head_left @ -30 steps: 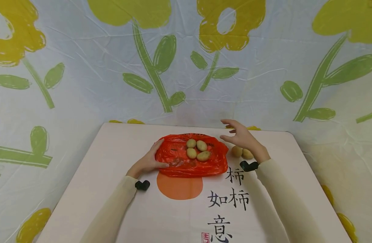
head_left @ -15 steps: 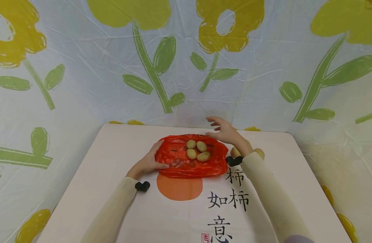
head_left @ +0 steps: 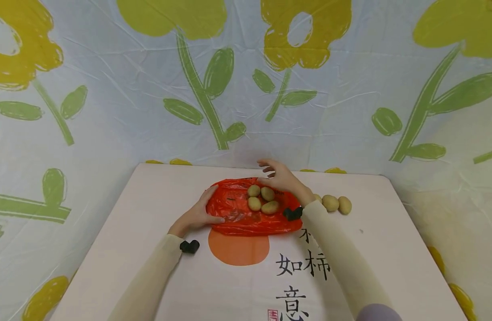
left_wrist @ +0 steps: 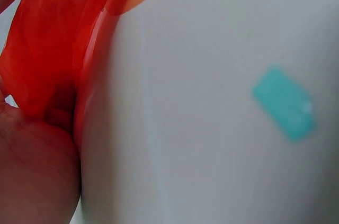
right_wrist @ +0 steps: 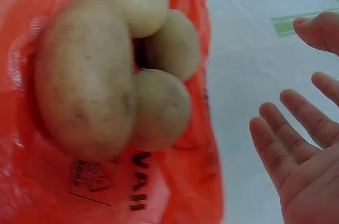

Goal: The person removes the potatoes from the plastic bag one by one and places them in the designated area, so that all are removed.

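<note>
A red plastic bag (head_left: 233, 223) with black print lies flat on the table, and several potatoes (head_left: 254, 203) are grouped on top of it. My left hand (head_left: 195, 216) holds the bag's left end; in the left wrist view some of its fingers are partly hidden by the red film (left_wrist: 47, 38). Over the bag's far edge, my right hand (head_left: 282, 178) hovers with its fingers apart and holds nothing. In the right wrist view the potatoes, one large and long (right_wrist: 85, 75), lie beside the spread right hand (right_wrist: 307, 155).
Three more potatoes (head_left: 330, 203) stand in a row right of the bag, one partly behind the right sleeve. A flowered cloth (head_left: 246, 89) rises behind the pale table (head_left: 181, 285). A blurred teal shape (left_wrist: 285, 103) appears in the left wrist view.
My right hand has moved left, from beside the bag to above its far edge, uncovering potatoes on the right. The left hand and the potatoes on the bag stay in place.
</note>
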The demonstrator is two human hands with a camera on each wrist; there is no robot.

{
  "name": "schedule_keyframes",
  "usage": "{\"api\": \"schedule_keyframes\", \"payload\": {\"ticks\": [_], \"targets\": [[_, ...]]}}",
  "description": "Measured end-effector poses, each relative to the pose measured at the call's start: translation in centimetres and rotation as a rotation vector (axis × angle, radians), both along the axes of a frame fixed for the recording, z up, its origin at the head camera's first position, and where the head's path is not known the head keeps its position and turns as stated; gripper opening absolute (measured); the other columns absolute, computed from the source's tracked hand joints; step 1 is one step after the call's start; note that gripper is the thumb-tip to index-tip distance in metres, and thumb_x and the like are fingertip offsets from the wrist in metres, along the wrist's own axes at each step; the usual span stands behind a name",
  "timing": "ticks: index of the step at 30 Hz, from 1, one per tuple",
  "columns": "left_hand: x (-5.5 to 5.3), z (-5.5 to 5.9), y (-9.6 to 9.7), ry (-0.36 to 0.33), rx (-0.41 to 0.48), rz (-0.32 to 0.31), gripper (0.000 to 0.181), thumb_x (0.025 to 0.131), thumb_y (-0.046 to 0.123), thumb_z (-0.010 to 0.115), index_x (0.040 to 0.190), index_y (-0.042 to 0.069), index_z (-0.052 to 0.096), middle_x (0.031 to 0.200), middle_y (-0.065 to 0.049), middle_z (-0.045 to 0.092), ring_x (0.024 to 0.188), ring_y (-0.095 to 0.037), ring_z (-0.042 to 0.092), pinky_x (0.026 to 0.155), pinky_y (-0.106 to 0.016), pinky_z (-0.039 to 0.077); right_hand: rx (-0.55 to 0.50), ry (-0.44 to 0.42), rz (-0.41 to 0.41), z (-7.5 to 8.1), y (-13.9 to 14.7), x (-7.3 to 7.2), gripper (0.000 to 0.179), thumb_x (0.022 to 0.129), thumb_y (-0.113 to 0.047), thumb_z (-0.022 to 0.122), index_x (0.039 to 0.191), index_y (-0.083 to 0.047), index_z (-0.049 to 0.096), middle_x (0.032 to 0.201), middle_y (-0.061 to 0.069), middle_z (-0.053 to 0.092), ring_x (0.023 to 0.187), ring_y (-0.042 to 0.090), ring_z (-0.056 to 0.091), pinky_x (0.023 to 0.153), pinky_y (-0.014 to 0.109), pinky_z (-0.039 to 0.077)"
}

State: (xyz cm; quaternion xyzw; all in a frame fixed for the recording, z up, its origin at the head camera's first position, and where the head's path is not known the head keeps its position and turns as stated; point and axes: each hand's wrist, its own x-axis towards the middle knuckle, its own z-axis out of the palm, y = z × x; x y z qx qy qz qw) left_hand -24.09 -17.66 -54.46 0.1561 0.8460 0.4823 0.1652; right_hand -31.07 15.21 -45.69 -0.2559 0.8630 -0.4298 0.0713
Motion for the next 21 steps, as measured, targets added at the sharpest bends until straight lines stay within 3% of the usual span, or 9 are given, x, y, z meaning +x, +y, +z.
{"api": "schedule_keyframes", "payload": {"ticks": [9, 21], "targets": [[-0.1, -0.1, 0.0, -0.003, 0.000, 0.003, 0.118, 0.077, 0.035, 0.088, 0.166, 0.024, 0.012, 0.174, -0.009, 0.004, 0.160, -0.036, -0.002, 0.124, -0.068, 0.010, 0.027, -0.052, 0.015, -2.3, -0.2, 0.1, 0.062, 0.094, -0.014, 0.075, 0.149, -0.002, 0.049, 0.143, 0.027, 0.057, 0.124, 0.042, 0.062, 0.104, 0.051, 0.054], [0.3, 0.6, 0.3, 0.000, 0.009, 0.000, 0.116, 0.079, 0.032, 0.087, 0.167, 0.022, 0.012, 0.174, -0.011, 0.004, 0.160, -0.038, -0.002, 0.123, -0.069, 0.011, 0.148, -0.069, 0.049, -2.9, -0.7, 0.2, 0.050, 0.094, -0.014, 0.073, 0.141, -0.005, 0.060, 0.137, 0.016, 0.064, 0.115, 0.032, 0.066, 0.095, 0.045, 0.057]]}}
